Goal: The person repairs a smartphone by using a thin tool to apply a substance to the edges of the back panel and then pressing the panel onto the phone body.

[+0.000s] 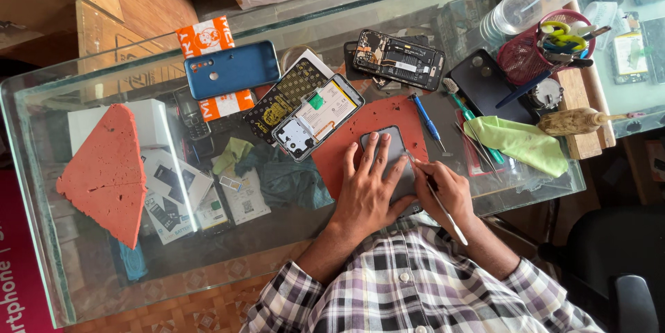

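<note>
The grey phone (389,160) lies on the red work mat (398,121), at the near edge of the glass table (83,284), directly in front of the person. Its long axis runs almost straight away from the person, only a little tilted to the right at the far end.

The left hand (367,191) rests flat on top of the phone, fingers spread and pointing away along this axis, and it presses the phone down against the mat. It covers the left and lower part of the phone, so it is clearly the nearer hand.

The right hand (443,191) stands just beside the right long edge of the phone. Its fingers are pressed together in a pinch on a thin metal tool (436,198). The tip of the tool touches the phone's right edge, about in the middle of its length, and the handle points back toward the person's checked shirt.

Beyond the phone, on the same mat, lies a blue screwdriver (428,121). To the left of the phone lies an opened phone (318,117) with its battery showing, well apart from both hands.
</note>
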